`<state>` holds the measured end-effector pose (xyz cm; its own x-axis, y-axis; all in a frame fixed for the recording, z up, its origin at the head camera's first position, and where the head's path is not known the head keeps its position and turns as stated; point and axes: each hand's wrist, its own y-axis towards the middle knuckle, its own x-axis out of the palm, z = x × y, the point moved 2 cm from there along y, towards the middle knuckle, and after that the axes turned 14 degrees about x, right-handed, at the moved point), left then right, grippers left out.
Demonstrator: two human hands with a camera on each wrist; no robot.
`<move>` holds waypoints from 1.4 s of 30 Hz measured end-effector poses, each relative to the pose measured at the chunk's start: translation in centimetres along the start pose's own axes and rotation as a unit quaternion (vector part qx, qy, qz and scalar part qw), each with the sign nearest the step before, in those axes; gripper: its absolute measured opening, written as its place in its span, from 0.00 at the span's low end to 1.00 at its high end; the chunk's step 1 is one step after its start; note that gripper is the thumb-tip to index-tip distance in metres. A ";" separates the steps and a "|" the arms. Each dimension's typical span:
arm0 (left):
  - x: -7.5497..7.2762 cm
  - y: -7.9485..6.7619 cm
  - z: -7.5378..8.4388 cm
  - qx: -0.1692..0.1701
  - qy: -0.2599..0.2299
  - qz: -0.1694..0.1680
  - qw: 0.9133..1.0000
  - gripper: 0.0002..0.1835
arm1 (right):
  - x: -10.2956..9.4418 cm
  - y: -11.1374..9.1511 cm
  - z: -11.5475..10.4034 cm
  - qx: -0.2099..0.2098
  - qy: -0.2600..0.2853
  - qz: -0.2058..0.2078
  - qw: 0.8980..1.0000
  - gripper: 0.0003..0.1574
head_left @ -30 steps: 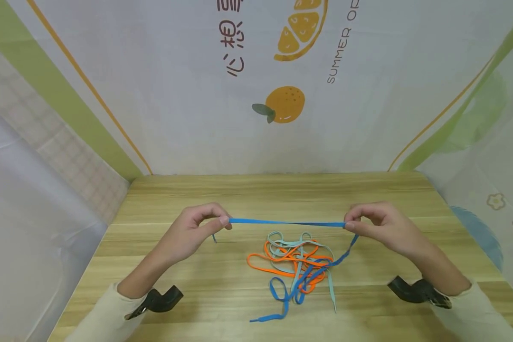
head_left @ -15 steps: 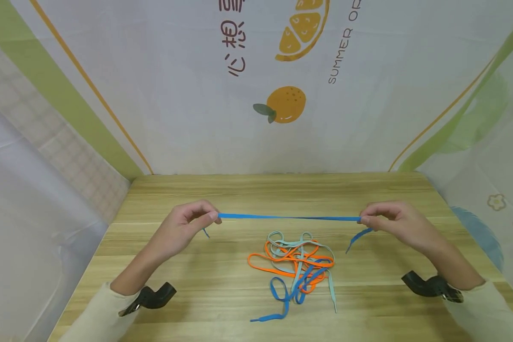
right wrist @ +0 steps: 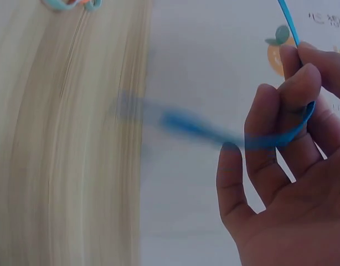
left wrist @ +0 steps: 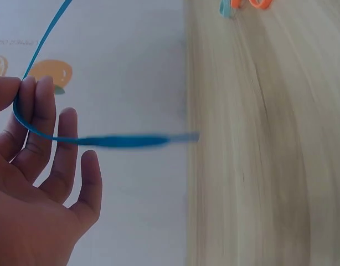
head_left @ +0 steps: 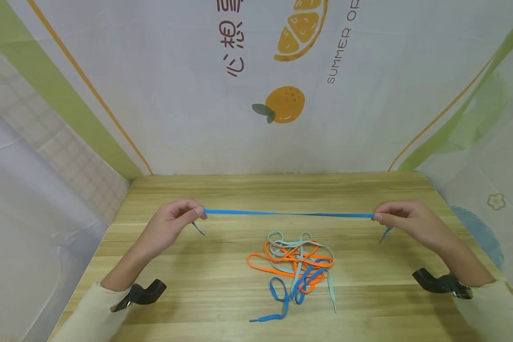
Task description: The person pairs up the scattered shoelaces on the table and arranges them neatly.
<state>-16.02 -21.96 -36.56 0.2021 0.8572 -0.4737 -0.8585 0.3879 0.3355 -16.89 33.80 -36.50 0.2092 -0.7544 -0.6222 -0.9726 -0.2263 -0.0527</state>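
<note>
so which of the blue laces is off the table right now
The blue lace stretched taut between left hand and right hand; the other blue lace lies tangled in the pile.

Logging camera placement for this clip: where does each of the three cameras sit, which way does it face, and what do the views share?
Head: worn on the head, looking forward and down at the wooden table; both forearms show, left hand and right hand pinching the blue lace.
Left wrist: looks past that hand's curled fingers to the lace end.
Right wrist: likewise, fingers round the other end.
Shared: lace, table.
</note>
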 end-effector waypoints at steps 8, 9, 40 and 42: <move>-1.5 -0.4 -1.3 -0.026 0.019 0.009 0.999 0.16 | -1.3 0.1 2.0 0.025 0.015 0.022 0.999 0.08; -1.7 -0.5 -1.4 -0.027 0.021 0.009 0.999 0.16 | -1.5 0.0 2.2 0.030 0.014 0.025 0.999 0.08; -6.0 -2.1 -4.9 -0.099 0.015 0.048 0.994 0.20 | -5.6 -0.5 7.7 0.099 0.100 0.075 0.987 0.15; -6.2 -2.1 -5.0 -0.098 0.016 0.056 0.993 0.20 | -5.7 -0.4 7.9 0.098 0.098 0.075 0.988 0.16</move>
<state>-17.87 -29.75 -38.40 0.0872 0.8791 -0.4687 -0.9507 0.2140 0.2245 -18.46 43.07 -39.05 0.0578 -0.8792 -0.4730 -0.9911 0.0066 -0.1333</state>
